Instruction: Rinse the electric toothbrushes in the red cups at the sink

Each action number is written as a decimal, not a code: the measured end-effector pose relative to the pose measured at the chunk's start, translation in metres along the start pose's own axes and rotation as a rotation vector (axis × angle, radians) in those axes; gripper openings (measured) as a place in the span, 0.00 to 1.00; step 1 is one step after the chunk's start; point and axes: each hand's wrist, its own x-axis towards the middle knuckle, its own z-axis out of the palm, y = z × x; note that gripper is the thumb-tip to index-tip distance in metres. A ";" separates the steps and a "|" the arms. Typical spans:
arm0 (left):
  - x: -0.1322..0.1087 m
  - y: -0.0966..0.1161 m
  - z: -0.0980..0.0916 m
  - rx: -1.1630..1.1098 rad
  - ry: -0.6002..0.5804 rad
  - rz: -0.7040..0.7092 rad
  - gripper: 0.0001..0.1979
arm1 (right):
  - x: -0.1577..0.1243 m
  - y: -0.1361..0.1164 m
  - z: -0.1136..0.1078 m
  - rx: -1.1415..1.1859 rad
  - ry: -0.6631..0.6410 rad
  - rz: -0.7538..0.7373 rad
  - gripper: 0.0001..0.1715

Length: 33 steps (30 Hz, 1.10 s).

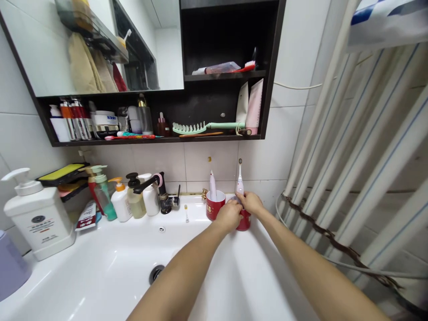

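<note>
Right hand [252, 203]: fingers closed, we judge, on the white toothbrush [240, 184], upright above them. Left hand [229, 215]: against the red cup [244, 222]; its grip we cannot tell. Second cup [214, 209]: beside the left hand. Step, seemingly: handling toothbrush at cup; next move calls for steadying the cup.

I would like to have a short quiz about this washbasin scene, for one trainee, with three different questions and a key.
1. True or false: the left hand touches the red cup farther from the tap.

2. What colour is the hairbrush?
A) red
B) green
C) white

3. How many red cups show in the picture?

Key:
1. True
2. B
3. Two
</note>
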 end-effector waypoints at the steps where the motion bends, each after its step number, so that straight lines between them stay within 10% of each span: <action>1: -0.001 -0.001 -0.001 -0.003 0.008 0.004 0.10 | 0.000 0.001 -0.001 0.017 0.016 -0.013 0.14; 8: -0.029 -0.028 -0.021 -0.022 0.216 -0.151 0.20 | -0.028 -0.020 -0.011 0.158 0.316 -0.156 0.19; 13: -0.031 -0.043 -0.028 -0.045 0.198 -0.354 0.16 | -0.061 -0.061 0.020 0.220 0.253 -0.348 0.16; 19: -0.062 -0.037 -0.031 -0.067 0.230 -0.342 0.10 | -0.071 -0.067 0.040 0.281 0.249 -0.245 0.19; 33: -0.191 -0.024 -0.018 -0.104 0.190 -0.408 0.06 | -0.131 -0.065 0.106 0.433 -0.231 -0.277 0.13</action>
